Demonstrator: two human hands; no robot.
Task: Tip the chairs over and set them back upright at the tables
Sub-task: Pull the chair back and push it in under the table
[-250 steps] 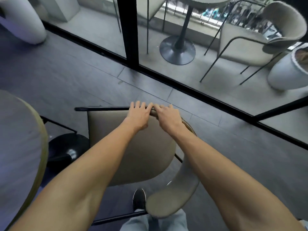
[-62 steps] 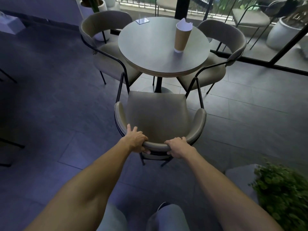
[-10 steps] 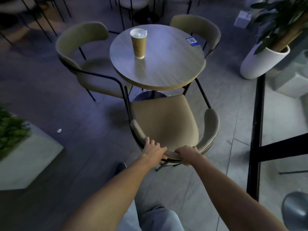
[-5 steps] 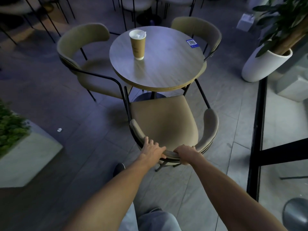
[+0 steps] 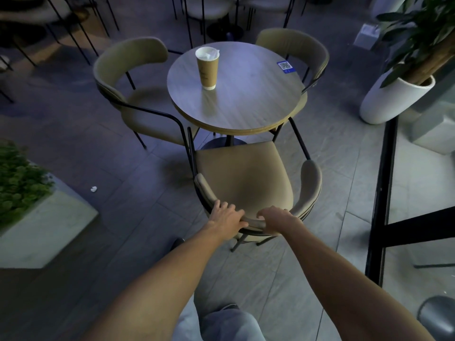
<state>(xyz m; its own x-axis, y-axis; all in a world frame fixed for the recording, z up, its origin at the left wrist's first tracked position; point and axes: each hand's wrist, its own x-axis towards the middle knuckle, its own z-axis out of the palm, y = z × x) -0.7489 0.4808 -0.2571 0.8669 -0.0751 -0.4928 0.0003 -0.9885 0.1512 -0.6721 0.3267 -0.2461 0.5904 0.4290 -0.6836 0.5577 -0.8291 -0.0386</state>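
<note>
Down at the lower middle of the frame, both hands gripped the curved backrest of the nearest chair point(image 5: 242, 173) — the left hand point(image 5: 227, 216) with fingers draped over its top edge, the right hand point(image 5: 275, 219) curled round it just beside. It stood upright at centre, its seat facing the round bench point(image 5: 246, 104), which carried a paper cup point(image 5: 207, 67). Upright too were a second chair point(image 5: 130, 60) at upper left and a third chair point(image 5: 295, 43) at upper right.

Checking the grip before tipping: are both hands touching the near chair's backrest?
Touching. Head view: the left hand and right hand both curl over the near chair's backrest.
</note>
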